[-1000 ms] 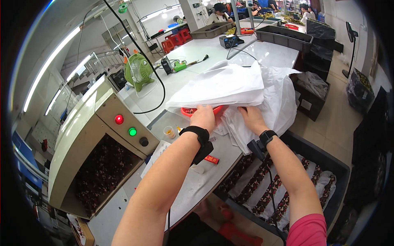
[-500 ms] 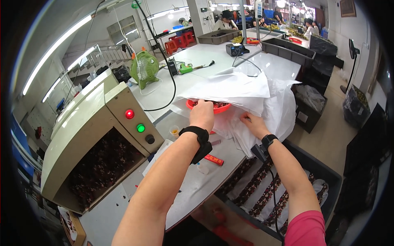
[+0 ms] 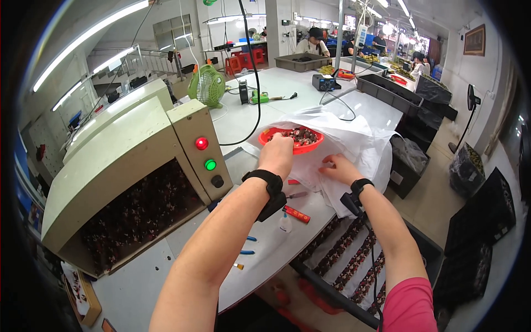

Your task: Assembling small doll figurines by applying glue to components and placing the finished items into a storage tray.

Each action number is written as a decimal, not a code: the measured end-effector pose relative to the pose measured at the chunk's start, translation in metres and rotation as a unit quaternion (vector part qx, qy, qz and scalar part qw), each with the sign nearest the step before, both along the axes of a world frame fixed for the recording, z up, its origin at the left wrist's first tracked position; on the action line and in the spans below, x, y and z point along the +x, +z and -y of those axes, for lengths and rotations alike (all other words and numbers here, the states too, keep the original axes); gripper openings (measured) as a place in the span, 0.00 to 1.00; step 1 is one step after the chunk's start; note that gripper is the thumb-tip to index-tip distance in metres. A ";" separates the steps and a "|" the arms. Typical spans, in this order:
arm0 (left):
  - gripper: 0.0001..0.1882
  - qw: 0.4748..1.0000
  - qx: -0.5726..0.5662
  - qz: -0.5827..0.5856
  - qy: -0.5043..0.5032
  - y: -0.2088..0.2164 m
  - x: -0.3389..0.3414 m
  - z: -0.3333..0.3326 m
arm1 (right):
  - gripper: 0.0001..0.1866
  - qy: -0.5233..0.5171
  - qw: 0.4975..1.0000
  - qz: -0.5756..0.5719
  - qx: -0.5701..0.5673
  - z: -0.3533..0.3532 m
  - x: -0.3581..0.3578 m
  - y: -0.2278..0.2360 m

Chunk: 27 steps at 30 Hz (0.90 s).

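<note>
My left hand [image 3: 278,153] is closed at the near left rim of a shallow red basket [image 3: 306,148], its fingertips partly hidden. Small dark red and whitish pieces [image 3: 301,134] fill the basket. White sheets [image 3: 354,138] lie bunched behind and to the right of it, and hang down at the table's edge. Over their front part is my right hand [image 3: 338,167], with thumb and fingers apart and nothing visible between them. Both wrists wear black straps.
At the left stands a beige machine [image 3: 191,119] with lit red and green buttons and dark pieces in its opening. A red tube [image 3: 296,214] and small bottle [image 3: 285,223] lie nearer. Below right, a dark crate [image 3: 332,290] holds rows of pieces. A green fan [image 3: 207,86] stands behind.
The white sheets have moved back off the red basket, so its contents now show. My right hand's fingers have spread from the sheet. The view has turned a little left.
</note>
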<state>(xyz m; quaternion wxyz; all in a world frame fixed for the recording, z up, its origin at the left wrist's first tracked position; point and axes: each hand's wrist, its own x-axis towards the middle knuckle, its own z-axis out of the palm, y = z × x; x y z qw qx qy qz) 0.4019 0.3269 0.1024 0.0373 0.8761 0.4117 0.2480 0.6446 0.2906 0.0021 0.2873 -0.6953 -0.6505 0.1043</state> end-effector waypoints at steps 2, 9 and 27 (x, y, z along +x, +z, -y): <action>0.08 1.000 -0.007 0.002 0.004 0.001 -0.003 0.002 | 0.16 0.005 0.999 0.051 -0.003 -0.006 0.001 -0.007; 0.09 1.000 0.000 0.008 -0.011 0.005 -0.015 0.003 | 0.10 -0.043 0.994 0.097 0.023 -0.014 -0.009 0.006; 0.09 1.000 -0.002 0.007 0.001 0.009 -0.013 0.000 | 0.11 -0.095 0.986 0.103 0.090 -0.025 0.032 0.087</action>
